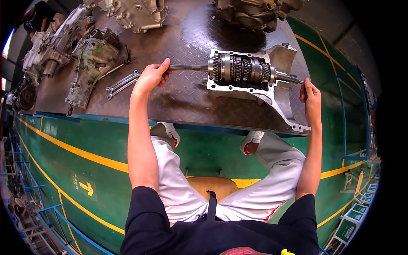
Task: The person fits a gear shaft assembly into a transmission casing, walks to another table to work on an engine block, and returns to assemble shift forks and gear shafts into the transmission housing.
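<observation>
An open aluminium gearbox housing rests on the metal tabletop in front of me. A gear shaft with several toothed gears and rings lies along its opening, its two ends reaching out past the housing. My left hand is closed round the long, thin left end of the shaft. At the other side, my right hand grips the short right end near the table's edge, its fingers partly hidden. Whether the gears sit fully down in the housing, I cannot tell.
Several wrenches lie left of my left hand. Further left stand dirty gearbox casings; another casing and a dark one are at the back. The steel table ends just before my knees. I sit on a wooden stool.
</observation>
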Demonstrator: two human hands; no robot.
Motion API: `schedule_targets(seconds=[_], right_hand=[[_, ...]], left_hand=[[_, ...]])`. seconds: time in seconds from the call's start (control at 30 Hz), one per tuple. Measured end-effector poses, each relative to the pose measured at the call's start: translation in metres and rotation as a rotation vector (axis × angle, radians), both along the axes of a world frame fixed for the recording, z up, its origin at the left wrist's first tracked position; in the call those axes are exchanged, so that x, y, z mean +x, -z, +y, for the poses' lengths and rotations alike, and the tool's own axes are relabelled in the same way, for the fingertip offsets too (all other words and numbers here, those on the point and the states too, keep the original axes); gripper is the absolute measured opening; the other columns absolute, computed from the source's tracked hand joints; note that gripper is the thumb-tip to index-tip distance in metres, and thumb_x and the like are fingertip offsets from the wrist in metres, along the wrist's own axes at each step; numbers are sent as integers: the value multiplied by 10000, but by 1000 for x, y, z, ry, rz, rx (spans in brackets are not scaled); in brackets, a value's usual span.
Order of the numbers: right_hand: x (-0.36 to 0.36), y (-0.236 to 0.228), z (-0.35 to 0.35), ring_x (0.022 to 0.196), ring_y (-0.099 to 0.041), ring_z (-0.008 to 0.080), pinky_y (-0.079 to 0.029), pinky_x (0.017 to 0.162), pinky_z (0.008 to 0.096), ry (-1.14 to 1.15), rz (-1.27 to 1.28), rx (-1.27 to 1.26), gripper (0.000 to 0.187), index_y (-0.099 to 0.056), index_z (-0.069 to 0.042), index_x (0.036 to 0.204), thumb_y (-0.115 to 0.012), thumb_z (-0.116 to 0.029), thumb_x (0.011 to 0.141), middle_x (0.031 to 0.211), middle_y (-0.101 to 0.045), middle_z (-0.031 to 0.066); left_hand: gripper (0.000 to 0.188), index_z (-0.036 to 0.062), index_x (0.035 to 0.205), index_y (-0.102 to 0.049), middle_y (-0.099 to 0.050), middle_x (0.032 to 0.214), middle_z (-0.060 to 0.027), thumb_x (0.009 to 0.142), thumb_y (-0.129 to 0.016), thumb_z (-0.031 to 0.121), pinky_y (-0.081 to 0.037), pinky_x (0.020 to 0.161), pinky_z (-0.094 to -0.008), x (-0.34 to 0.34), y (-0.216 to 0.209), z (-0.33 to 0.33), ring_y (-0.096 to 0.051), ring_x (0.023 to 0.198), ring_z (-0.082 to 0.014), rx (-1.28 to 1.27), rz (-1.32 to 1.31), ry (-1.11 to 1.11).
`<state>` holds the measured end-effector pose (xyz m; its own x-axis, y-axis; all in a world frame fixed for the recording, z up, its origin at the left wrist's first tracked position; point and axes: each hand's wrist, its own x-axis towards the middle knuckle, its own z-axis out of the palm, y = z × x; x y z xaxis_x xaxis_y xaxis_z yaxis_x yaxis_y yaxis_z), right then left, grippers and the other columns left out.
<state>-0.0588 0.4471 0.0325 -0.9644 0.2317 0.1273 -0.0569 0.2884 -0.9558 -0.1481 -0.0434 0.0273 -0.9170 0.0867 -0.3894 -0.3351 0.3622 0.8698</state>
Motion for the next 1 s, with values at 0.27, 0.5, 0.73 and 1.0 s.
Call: schedule_targets(seconds=[0.27,0.5,0.73,1.0], right_hand=[[-1,9,13,749,-500,94,-393,694,232,-191,183,-7,219,-632,0,1003,-600,-209,944,797,-572,26],[15,-7,4,1086,-540,163,-428,873,278,-164,162,-150,369,-558,-63,1288,-564,-157,931,1321,-550,92],[11,-57,-24,1044,-579,168,-467,829,303,369,620,422,223,-648,-45,1106,-527,-105,929,1138,-640,67],[-37,-148,-258,1085,-519,319,-416,951,388,-704,664,1271,210,-626,-18,1023,-645,-127,845,1110,-593,138]], left_hand=[[225,12,1079,-609,-597,987,-45,870,-648,87,-464,820,-252,6,7,-17,-560,915,-131,265,208,198],[482,47,1274,-528,-504,1348,-98,803,-533,-57,-444,976,-364,63,-18,-62,-456,1259,-239,567,609,-16],[229,1,1092,-623,-644,1121,-106,909,-486,-17,-493,917,-330,204,5,-145,-610,1040,-196,412,584,-172],[237,46,1119,-635,-641,1118,-64,906,-563,121,-493,886,-318,265,44,-265,-604,1022,-181,199,353,-463]])
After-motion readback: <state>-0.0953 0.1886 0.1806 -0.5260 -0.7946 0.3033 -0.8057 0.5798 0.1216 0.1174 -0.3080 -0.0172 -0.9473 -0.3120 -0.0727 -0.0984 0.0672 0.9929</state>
